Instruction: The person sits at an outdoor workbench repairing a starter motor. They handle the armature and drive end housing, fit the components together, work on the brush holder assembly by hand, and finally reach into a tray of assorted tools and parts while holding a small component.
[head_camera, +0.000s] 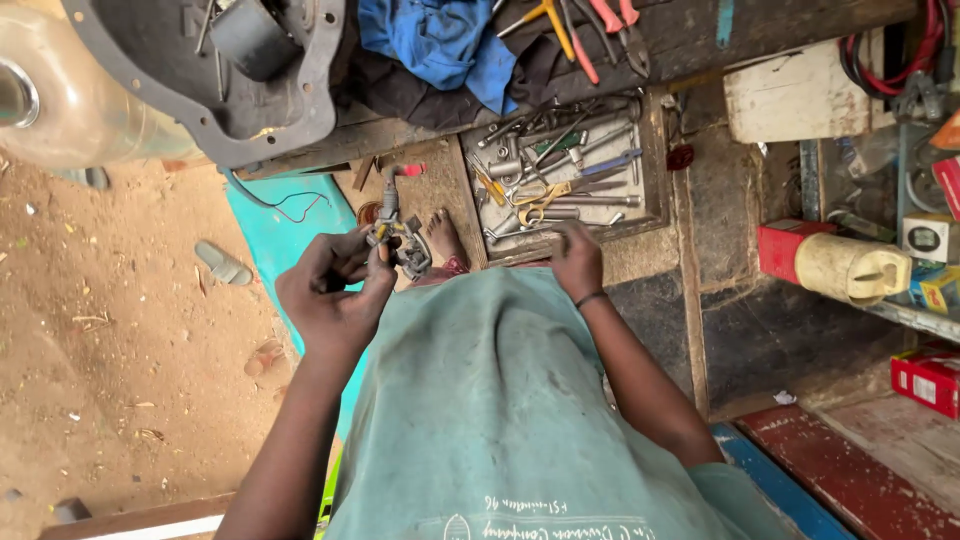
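My left hand (333, 290) is raised in front of me and grips a small grey metal engine part (402, 240) with a short tube and a red tip pointing up. My right hand (577, 258) reaches forward to the near edge of a shallow wooden tool tray (650, 160); its fingers rest among the tools there and I cannot tell whether it holds one. The tray holds several wrenches, sockets, pliers and yellow-handled cutters (540, 205). My teal shirt (500, 400) fills the lower middle.
A grey metal engine cover (220, 100) and a blue cloth (440, 40) lie on the workbench above. A yellow plastic jug (850, 268) and red boxes (925, 380) sit on shelves at right. Sandy ground (110, 330) with a sandal (222, 263) lies at left.
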